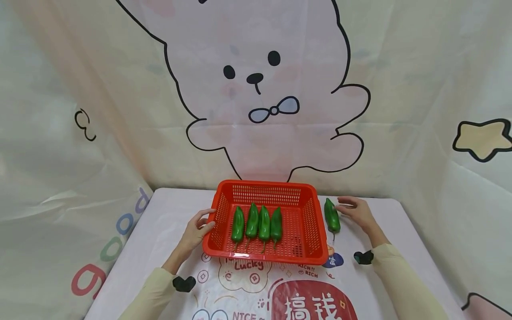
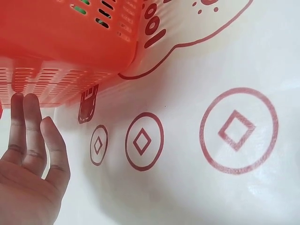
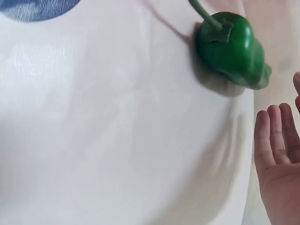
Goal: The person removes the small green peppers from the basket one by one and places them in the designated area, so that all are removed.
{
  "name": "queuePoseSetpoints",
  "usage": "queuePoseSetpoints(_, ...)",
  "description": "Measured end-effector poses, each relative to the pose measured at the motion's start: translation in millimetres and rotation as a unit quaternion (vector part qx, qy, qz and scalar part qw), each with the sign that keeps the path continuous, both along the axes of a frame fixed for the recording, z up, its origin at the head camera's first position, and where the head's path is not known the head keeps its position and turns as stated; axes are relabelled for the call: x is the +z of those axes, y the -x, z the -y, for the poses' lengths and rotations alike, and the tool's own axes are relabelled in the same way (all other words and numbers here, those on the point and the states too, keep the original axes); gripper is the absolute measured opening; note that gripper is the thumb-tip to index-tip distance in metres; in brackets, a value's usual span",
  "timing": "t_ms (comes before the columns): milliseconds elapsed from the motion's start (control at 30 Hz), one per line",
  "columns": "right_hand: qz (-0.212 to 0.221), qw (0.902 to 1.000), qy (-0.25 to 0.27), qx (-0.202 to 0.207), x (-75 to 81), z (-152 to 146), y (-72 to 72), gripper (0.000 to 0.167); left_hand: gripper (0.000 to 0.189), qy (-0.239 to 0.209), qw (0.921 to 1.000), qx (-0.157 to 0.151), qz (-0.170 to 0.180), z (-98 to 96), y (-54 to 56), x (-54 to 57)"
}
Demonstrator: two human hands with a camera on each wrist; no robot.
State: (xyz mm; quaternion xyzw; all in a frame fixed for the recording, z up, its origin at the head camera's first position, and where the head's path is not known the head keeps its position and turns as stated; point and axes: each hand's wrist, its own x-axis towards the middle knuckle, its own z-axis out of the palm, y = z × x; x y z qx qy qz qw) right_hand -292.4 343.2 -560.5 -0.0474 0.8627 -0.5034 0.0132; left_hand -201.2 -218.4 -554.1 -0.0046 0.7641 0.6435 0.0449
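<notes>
A red plastic basket [image 1: 304, 260] stands on the table with several green peppers [image 1: 252, 221] side by side in it. At its left rim my left hand [image 1: 193, 231] touches the basket; in the left wrist view three fairly straight fingers [image 2: 32, 126] reach up to its slotted side. One more green pepper [image 1: 332, 216] lies on the table right of the basket, its stem toward me. My right hand [image 1: 357, 211] is just to the right of that pepper, fingers extended and holding nothing. In the right wrist view, a gap shows between fingers and pepper.
A white printed cloth [image 1: 172, 213] covers the table, with red lettering and drawings in front of the basket. A curtain with a cartoon bear [image 1: 260, 146] hangs behind the table's back edge. More curtains hang on both sides.
</notes>
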Motion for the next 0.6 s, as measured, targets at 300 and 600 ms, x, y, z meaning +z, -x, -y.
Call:
queuePoseSetpoints(300,-0.006,0.9941,0.096,-0.05,11.1,3,-20.8,0.051,0.049,0.006,0.9999,-0.003,-0.011,0.2,-3.2,-1.0)
queuePoseSetpoints(600,0.002,0.9853,0.167,-0.033,36.2,18,-43.6,0.051,0.047,0.011,0.9999,0.003,-0.009,-0.4,-2.9,3.2)
